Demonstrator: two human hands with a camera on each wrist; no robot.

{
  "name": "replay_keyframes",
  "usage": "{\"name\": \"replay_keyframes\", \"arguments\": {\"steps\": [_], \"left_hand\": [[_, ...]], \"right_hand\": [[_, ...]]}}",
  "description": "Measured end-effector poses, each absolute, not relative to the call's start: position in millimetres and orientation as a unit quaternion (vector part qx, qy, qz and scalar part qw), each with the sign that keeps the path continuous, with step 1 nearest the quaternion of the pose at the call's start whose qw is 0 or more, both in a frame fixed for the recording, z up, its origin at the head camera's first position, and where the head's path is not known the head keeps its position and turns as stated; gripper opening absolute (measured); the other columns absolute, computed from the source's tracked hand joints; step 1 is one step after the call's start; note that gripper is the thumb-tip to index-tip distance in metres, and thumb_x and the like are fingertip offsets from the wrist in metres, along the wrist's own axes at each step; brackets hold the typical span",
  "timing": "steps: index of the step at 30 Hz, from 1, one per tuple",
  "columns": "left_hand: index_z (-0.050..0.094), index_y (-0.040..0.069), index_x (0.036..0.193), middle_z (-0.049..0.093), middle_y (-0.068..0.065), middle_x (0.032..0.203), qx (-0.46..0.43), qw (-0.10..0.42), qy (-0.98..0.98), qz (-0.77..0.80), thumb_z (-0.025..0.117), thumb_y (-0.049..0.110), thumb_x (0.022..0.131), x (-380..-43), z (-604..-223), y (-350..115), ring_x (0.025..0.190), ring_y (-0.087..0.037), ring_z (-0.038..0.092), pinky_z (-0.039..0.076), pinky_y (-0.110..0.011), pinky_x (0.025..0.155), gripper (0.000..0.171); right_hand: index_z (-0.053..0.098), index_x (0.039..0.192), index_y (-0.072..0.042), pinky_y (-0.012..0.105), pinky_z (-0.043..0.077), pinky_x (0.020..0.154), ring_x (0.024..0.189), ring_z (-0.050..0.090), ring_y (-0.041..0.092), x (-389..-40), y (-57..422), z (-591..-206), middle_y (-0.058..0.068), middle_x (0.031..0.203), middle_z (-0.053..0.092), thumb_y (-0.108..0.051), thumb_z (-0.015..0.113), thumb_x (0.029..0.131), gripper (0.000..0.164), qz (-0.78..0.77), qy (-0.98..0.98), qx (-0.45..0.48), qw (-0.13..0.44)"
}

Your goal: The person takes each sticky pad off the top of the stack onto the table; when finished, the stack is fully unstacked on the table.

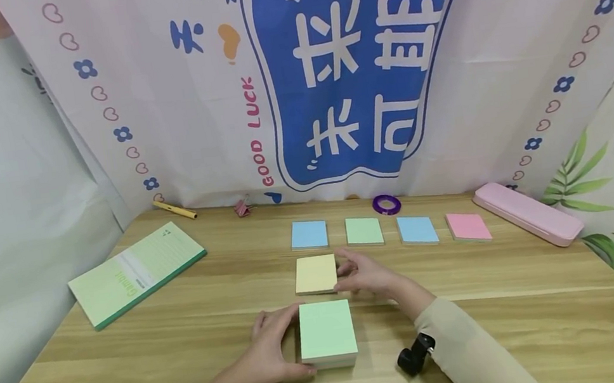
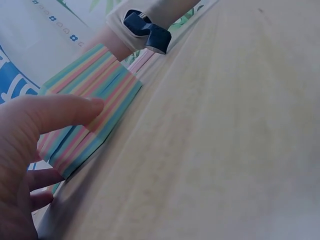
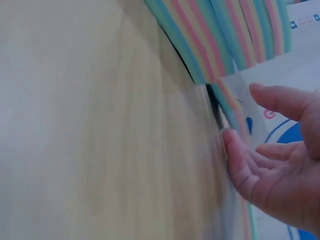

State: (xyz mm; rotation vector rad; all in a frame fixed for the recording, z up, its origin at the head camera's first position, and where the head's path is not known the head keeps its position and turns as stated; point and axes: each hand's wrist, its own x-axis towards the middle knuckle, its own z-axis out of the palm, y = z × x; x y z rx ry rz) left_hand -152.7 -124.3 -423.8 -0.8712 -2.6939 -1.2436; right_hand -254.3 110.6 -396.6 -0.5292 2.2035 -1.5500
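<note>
A tall stack of sticky notes [image 1: 326, 329], pale green on top and striped in several colours along its sides [image 2: 105, 92], stands near the front of the table. My left hand [image 1: 271, 349] holds it from the left, thumb along the near side and fingers round the far left corner. Just beyond the stack lies a thin yellow sticky note pad [image 1: 315, 275]. At the right edge of that pad is my right hand [image 1: 371, 275], its index finger and thumb spread apart near the two corners. The right wrist view shows this hand [image 3: 280, 155] loosely extended beside the pads.
Behind, a row holds a blue pad [image 1: 309, 234], a green pad [image 1: 363, 231], another blue pad [image 1: 417, 230] and a pink pad [image 1: 468, 226]. A purple tape roll [image 1: 386, 205], pink case [image 1: 529, 213], green notepad [image 1: 139, 273], yellow pen [image 1: 175, 209] and pink binder clip [image 1: 242, 207] lie around.
</note>
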Motion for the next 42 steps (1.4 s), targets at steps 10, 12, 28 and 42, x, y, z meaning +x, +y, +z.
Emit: {"name": "replay_keyframes", "arguments": {"steps": [10, 12, 28, 42], "left_hand": [[0.038, 0.007, 0.127, 0.042, -0.006, 0.123, -0.255, 0.029, -0.890, -0.377, 0.077, 0.041, 0.053, -149, -421, -121, 0.117, -0.029, 0.028, -0.001, -0.056, 0.092, 0.091], [0.039, 0.005, 0.126, 0.042, -0.009, 0.124, -0.251, 0.029, -0.893, -0.372, 0.077, 0.043, 0.053, -149, -421, -121, 0.117, -0.031, 0.028, -0.001, -0.056, 0.092, 0.090], [0.039, 0.008, 0.126, 0.042, -0.004, 0.124, -0.255, 0.028, -0.899, -0.354, 0.075, 0.047, 0.055, -149, -422, -123, 0.119, -0.028, 0.027, 0.001, -0.056, 0.092, 0.088], [0.039, 0.004, 0.125, 0.040, -0.011, 0.124, -0.255, 0.033, -0.902, -0.346, 0.075, 0.045, 0.055, -149, -421, -123, 0.118, -0.032, 0.027, 0.002, -0.056, 0.092, 0.089]], "right_hand": [[0.030, 0.130, 0.003, 0.031, 0.043, 0.078, 0.095, 0.049, 0.027, -216, 131, -379, 0.021, 0.113, 0.047, -0.011, 0.061, 0.080, 0.061, -0.541, 0.779, -0.264, 0.176], [0.031, 0.129, 0.004, 0.031, 0.043, 0.079, 0.095, 0.049, 0.028, -205, 133, -378, 0.021, 0.113, 0.046, -0.011, 0.061, 0.080, 0.059, -0.542, 0.769, -0.285, 0.185], [0.018, 0.137, -0.007, 0.041, 0.032, 0.091, 0.114, 0.035, 0.023, -168, 128, -388, 0.007, 0.133, 0.027, -0.044, 0.071, 0.065, 0.097, -0.394, 0.844, -0.329, 0.158], [0.019, 0.131, -0.002, 0.033, 0.040, 0.083, 0.094, 0.048, 0.023, -171, 142, -392, 0.009, 0.106, 0.048, -0.014, 0.073, 0.067, 0.085, -0.511, 0.774, -0.323, 0.188]]}}
